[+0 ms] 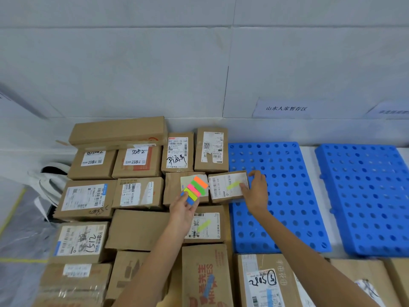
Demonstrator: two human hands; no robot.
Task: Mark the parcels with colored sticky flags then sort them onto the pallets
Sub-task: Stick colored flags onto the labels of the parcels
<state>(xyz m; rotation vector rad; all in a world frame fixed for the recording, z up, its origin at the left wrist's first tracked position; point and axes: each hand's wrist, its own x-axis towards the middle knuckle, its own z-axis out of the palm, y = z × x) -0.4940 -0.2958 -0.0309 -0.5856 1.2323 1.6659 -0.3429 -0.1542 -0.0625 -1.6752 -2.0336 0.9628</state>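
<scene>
While gripping a small parcel by its right edge, right hand partly hid its label; yellow flag stuck there. Left hand pinched the sticky flags. Beside, blue pallet, holding nothing visible.

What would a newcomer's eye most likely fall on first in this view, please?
Probably the fan of neon sticky flags held in the left hand at the centre, above the brown parcels. Next, the two bare blue perforated pallets on the right. The right hand rests on a small parcel that bears a yellow flag, at the pallet's edge.
</scene>
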